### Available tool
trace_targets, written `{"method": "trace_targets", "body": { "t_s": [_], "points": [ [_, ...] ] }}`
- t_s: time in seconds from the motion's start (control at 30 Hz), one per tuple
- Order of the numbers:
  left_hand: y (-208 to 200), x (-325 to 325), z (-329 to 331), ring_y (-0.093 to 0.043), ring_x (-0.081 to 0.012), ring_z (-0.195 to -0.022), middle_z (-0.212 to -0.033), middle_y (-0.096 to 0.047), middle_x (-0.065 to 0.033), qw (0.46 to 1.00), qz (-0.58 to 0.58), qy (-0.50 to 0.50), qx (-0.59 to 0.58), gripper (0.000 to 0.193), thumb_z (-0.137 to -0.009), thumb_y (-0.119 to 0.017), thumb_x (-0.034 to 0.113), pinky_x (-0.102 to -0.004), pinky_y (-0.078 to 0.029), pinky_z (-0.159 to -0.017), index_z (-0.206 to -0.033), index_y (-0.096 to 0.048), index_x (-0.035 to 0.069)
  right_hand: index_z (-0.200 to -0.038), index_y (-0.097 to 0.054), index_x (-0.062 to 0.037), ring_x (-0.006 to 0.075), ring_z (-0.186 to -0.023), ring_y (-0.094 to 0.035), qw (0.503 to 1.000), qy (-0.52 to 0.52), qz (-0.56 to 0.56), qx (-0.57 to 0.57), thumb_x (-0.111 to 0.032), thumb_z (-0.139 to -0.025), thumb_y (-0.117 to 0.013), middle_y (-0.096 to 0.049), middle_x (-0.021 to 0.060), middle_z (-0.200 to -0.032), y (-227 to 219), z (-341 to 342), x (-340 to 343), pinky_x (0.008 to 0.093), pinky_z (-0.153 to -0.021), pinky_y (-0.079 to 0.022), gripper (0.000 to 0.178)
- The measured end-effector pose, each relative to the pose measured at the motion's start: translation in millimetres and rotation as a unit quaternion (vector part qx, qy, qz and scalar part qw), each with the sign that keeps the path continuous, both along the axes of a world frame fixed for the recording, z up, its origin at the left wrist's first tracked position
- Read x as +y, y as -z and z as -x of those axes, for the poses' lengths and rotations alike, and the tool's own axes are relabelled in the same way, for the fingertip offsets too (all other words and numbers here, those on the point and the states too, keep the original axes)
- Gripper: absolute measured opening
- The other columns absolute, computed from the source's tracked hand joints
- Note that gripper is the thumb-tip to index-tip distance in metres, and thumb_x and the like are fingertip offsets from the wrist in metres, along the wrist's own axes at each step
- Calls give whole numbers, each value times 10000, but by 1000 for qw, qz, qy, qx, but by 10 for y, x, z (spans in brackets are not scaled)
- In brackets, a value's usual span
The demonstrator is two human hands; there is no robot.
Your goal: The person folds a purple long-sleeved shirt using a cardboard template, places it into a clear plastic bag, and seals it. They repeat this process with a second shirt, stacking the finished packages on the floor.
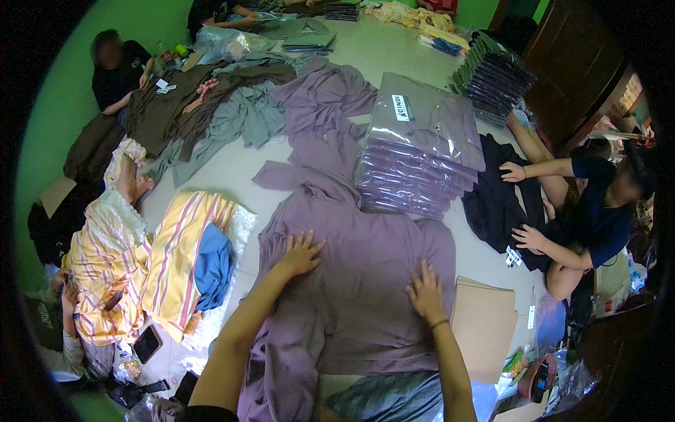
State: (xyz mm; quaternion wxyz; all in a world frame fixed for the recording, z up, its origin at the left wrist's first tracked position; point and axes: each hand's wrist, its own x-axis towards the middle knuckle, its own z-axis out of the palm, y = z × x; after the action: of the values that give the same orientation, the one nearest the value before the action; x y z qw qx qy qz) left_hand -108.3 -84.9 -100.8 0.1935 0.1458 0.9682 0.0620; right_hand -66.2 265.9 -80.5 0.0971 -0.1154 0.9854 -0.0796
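Observation:
A mauve ribbed shirt (373, 281) lies spread on the floor in front of me, one sleeve trailing down at the near left. My left hand (302, 254) rests on its upper left part, fingers spread on the cloth. On the right side of the shirt lies my right hand (426, 292), its fingers stretched out and partly apart. Neither hand grips anything. Just beyond the shirt stands a stack of mauve garments in clear plastic bags (415, 158). More loose mauve garments (327, 105) are heaped behind it, to the left of the stack.
Brown cardboard sheets (484, 327) lie right of the shirt. A co-worker at right presses both hands on a black garment (503, 193). Folded striped yellow cloth (184, 257) and a phone (147, 343) are at left. Dark bagged garments (492, 81) are stacked near the door (573, 70).

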Motion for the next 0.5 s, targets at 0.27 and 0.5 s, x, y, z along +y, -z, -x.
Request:
{"method": "trace_targets", "body": {
  "t_s": [0.27,0.5],
  "points": [
    [-593,-117,-1868,-318,-324,-1148,-1233,-366,-130,995,-73,64,-2,501,-764,-515,287,-472,-246,-935,-1237,-380,192,-1145,-448,-124,326,-1021,-444,986,-95,107,-91,-298,-731,-558,-431,150,-1143,-406,-1487,309,432,-879,-335,463],
    [-986,-357,-2290,-488,-288,-880,-901,-519,-104,990,-133,32,35,339,-724,-481,119,-357,-368,-790,-1054,-551,146,-813,-576,-122,248,-786,-528,996,-71,26,39,-86,-674,-530,-526,67,-785,-532,-1611,445,375,-680,-382,150]
  ]
}}
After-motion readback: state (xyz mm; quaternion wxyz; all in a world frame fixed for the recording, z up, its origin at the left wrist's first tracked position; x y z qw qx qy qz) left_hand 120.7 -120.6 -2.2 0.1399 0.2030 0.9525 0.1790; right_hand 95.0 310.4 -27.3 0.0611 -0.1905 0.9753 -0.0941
